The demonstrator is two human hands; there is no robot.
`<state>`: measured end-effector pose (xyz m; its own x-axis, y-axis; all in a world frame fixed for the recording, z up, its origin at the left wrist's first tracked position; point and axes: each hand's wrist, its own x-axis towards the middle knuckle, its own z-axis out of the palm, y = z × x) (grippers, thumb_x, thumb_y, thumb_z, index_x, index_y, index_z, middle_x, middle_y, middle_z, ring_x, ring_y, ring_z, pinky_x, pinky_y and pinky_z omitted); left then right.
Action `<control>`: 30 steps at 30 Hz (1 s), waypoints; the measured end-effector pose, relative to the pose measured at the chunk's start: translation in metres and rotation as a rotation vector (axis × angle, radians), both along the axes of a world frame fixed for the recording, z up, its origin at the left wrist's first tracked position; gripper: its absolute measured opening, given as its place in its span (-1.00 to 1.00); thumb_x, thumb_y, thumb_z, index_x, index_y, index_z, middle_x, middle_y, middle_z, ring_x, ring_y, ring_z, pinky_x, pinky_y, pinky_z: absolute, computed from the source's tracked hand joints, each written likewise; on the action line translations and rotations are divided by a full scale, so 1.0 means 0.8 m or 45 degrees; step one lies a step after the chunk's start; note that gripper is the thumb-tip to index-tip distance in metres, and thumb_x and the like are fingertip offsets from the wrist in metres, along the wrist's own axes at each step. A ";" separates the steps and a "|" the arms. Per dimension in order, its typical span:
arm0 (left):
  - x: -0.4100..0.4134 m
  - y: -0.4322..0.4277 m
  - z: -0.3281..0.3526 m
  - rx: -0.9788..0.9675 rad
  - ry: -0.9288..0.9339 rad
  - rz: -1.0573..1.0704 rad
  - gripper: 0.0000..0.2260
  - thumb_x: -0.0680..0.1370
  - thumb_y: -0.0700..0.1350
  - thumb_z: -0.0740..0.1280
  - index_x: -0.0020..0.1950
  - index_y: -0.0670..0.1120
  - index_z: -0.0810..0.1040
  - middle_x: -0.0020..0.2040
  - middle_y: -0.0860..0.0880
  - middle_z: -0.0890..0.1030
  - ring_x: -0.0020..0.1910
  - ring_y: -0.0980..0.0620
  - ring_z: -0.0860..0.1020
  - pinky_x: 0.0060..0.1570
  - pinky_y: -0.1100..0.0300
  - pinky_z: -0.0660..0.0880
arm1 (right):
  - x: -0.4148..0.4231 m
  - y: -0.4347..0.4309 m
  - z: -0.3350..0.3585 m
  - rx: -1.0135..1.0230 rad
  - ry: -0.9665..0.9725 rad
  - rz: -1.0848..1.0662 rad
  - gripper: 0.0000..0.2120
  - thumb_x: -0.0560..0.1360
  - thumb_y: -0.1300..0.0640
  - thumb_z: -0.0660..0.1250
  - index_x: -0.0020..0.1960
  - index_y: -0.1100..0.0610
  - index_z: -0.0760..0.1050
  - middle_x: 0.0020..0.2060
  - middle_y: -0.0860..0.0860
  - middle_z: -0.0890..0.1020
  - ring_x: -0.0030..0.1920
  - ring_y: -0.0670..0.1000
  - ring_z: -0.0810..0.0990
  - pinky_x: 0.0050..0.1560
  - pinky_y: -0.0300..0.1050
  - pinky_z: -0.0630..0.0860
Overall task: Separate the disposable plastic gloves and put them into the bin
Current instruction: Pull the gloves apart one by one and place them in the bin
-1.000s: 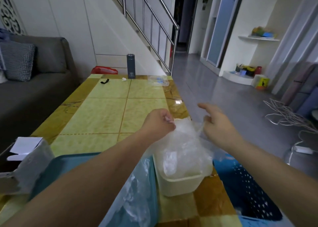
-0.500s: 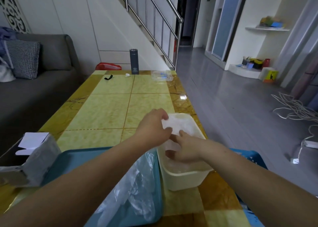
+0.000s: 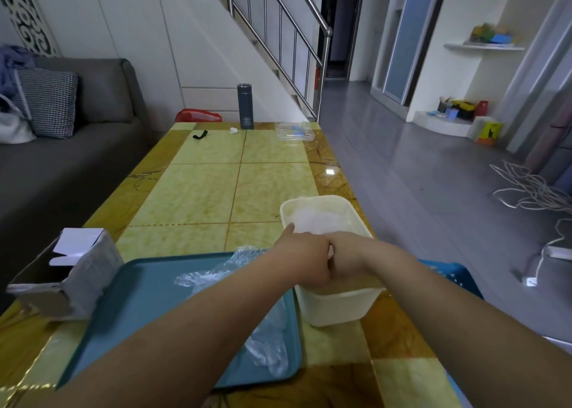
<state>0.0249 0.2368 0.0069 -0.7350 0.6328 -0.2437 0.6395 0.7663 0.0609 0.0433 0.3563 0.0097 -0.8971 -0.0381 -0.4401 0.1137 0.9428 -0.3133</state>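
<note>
Clear crumpled plastic gloves (image 3: 266, 342) are noted left of cream rectangular plastic bin (image 3: 337, 308), nearer left hand (image 3: 301, 260); grip state cannot be told.

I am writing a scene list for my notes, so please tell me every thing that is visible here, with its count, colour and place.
table: one, yellow-green tiles, brown border, centre
bin: one, cream, table's right edge
gloves in bin: clear heap, count unclear
tray: one, teal, left of bin
gloves on tray: clear heap, count unclear
cardboard box: one, grey-white, open, table's near left corner
flask: one, dark grey, upright, far end
clear container: one, far right corner
black strap: one, left of flask
basket: one, blue, beside table's right edge
sofa: one, grey, left
cables: white tangle, floor at right
left hand: one, at bin's near rim, touching right hand
right hand: one, reaching into bin, fingers hidden
</note>
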 end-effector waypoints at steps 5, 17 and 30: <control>0.004 -0.059 -0.010 0.837 0.046 0.171 -0.70 0.55 -0.24 0.27 0.18 0.02 0.67 0.19 0.04 0.66 0.27 -0.07 0.51 0.50 -0.03 0.27 | 0.020 -0.007 0.040 -0.173 0.277 -0.129 -0.35 0.52 0.23 0.28 0.60 0.02 0.27 0.54 -0.03 0.37 0.46 0.03 0.42 0.22 -0.21 0.43; 0.047 -0.249 -0.148 0.337 -0.065 0.366 -0.68 0.55 0.11 0.18 0.08 -0.01 0.63 0.31 -0.05 0.53 0.30 -0.18 0.54 0.19 0.04 0.48 | 0.072 -0.174 -0.086 -0.809 0.605 -0.333 -0.60 0.50 0.39 0.18 0.15 0.07 0.66 -0.02 -0.09 0.67 0.05 -0.11 0.62 0.14 -0.30 0.54; 0.059 -0.277 -0.104 1.148 0.307 0.414 -0.85 0.54 0.07 0.38 -0.18 0.07 0.66 -0.18 0.20 0.60 -0.09 0.17 0.57 -0.07 0.16 0.52 | 0.062 -0.177 -0.110 -1.424 0.174 -0.600 -0.48 0.40 -0.36 0.46 0.12 0.03 0.66 0.03 0.02 0.74 0.09 0.07 0.70 0.16 0.12 0.63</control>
<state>0.0723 0.0151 -0.0764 -0.8726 0.2666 0.4094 0.4782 0.6374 0.6043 0.0928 0.2147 -0.0786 -0.9616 0.0059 -0.2743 0.2744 0.0214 -0.9614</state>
